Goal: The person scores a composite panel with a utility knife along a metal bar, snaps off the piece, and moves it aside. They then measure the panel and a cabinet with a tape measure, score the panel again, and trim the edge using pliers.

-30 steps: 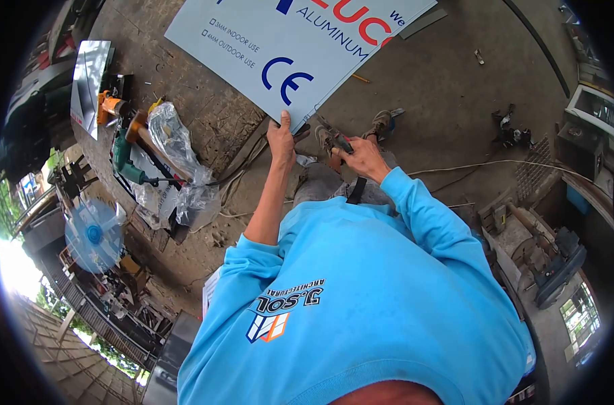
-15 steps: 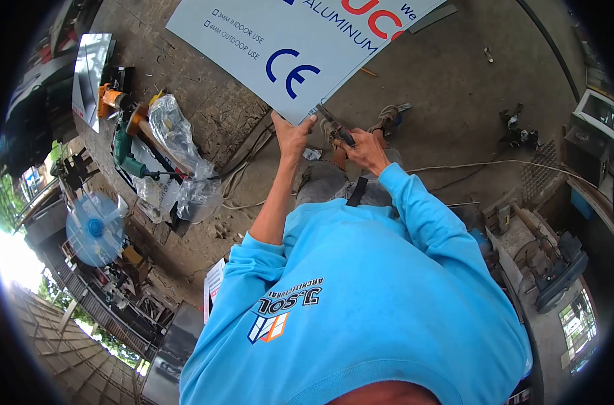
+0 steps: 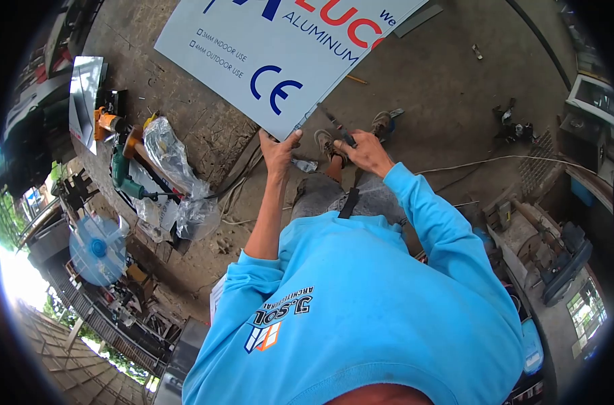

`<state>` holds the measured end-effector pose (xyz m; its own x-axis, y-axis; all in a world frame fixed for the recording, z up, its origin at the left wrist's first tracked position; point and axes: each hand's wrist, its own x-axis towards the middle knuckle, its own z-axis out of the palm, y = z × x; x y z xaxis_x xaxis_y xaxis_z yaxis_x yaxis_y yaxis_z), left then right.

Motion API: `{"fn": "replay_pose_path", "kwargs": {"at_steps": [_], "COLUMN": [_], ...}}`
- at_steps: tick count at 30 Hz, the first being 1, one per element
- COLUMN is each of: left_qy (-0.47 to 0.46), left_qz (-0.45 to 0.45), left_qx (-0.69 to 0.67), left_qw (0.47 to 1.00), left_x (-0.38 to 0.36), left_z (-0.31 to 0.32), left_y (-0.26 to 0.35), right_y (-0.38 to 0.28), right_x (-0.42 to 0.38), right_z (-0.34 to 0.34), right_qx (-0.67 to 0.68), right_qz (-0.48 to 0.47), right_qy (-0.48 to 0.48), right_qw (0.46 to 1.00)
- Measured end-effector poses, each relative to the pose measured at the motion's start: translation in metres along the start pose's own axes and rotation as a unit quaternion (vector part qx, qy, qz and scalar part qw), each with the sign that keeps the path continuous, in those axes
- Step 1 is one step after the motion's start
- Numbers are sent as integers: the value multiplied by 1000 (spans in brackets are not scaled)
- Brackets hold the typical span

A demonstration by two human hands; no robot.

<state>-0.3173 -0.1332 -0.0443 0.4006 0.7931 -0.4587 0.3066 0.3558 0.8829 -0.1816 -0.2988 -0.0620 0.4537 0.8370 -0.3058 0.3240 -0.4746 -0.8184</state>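
A white printed panel (image 3: 239, 54) with blue and red lettering lies on the worn wooden bench, one corner toward me. My left hand (image 3: 278, 152) grips that corner, thumb on the right edge and fingers at the left edge. In my right hand (image 3: 369, 150) is a slim hand tool (image 3: 333, 121) with a black-and-red handle and a narrow dark blade. Its tip points up and left, right at the panel's right edge. The fingers are wrapped round the handle; the blade's exact kind is too small to make out.
On the bench (image 3: 135, 40) to the left lie a green power tool (image 3: 123, 169), an orange tool (image 3: 106, 121), a hammer (image 3: 139, 145) and clear plastic wrap (image 3: 168, 152). A blue fan (image 3: 97, 247) stands beyond. A cord (image 3: 469, 165) crosses the floor at right.
The panel and my left hand sit slightly lower and further left in view. My right hand with the tool has shifted a little down, its tip still near the panel's edge.
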Motion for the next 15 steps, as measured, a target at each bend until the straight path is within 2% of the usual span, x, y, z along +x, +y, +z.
{"fn": "replay_pose_path", "kwargs": {"at_steps": [1, 2, 3, 6, 9, 11, 15], "left_qy": [1, 1, 3, -15, 45, 54, 47], "left_qz": [0, -17, -35, -18, 17, 15, -16], "left_qx": [-3, -62, -121, -131, -57, -48, -36], "left_qw": [1000, 998, 992, 991, 997, 997, 998], "left_x": [-1, -3, -5, 5, 8, 5, 8], "left_z": [3, 7, 10, 7, 11, 15, 9], "left_y": [2, 4, 5, -9, -15, -5, -1], "right_y": [-6, -8, -6, 5, 35, 54, 38], "right_x": [2, 4, 5, 9, 23, 36, 27], "right_z": [-11, -18, -20, -22, -2, 15, -3], "right_qx": [-5, -9, -11, -36, 15, 80, 57], "right_qz": [26, 52, 52, 28, -4, -107, -89], "right_qy": [-12, -26, -29, -31, -11, 72, 39], "right_qw": [1000, 998, 998, 998, 1000, 988, 994]}}
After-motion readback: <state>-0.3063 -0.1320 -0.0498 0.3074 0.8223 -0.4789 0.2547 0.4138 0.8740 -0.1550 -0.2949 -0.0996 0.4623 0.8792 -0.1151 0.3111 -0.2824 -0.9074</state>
